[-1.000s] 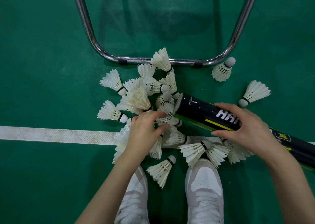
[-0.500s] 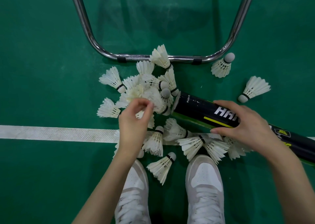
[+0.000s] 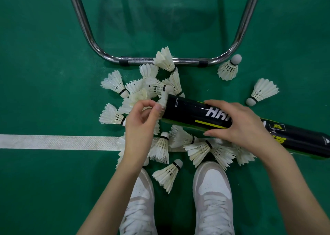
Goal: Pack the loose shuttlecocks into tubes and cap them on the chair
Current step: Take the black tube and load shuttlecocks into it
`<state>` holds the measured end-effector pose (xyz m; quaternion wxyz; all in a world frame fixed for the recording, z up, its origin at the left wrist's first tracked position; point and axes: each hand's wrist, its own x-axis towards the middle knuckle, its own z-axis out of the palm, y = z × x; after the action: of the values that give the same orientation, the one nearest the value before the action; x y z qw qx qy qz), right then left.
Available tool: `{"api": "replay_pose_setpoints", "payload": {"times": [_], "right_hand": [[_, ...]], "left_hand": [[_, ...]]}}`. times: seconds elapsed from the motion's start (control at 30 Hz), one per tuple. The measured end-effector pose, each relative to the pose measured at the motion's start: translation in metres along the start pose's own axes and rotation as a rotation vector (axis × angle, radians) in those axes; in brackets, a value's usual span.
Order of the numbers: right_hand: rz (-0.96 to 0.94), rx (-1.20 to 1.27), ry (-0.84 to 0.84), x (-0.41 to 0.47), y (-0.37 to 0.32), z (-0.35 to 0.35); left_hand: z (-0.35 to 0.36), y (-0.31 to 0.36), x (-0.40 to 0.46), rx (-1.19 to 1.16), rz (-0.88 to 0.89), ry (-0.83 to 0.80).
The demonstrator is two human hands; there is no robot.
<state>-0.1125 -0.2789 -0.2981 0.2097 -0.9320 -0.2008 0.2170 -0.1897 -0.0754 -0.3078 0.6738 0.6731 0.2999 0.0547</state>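
Left hand [image 3: 141, 120] has swung across from the pile to the tube's mouth, fingers pinching a shuttlecock [image 3: 163, 100] that looks partly inside already. Right hand [image 3: 237, 125] wraps the black tube [image 3: 187, 113], tilted just above the green floor [image 3: 44, 74], loose shuttlecocks [image 3: 160, 149] heaped beneath by the chair frame [image 3: 142, 60]

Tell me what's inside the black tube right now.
At the black tube's open mouth, the left hand pinches a shuttlecock partly pushed in. The opaque wall hides anything deeper. The right hand grips the tube.
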Motion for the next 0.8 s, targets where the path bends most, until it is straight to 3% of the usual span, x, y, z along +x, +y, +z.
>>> {"api": "replay_pose_setpoints", "payload": {"times": [0.33, 0.8], "right_hand": [[-0.033, 0.005, 0.032, 0.003, 0.003, 0.005], [-0.129, 0.005, 0.107, 0.016, -0.003, 0.013]], "left_hand": [[0.004, 0.001, -0.004, -0.066, -0.04, -0.117], [0.005, -0.004, 0.001, 0.075, -0.027, -0.281]]}}
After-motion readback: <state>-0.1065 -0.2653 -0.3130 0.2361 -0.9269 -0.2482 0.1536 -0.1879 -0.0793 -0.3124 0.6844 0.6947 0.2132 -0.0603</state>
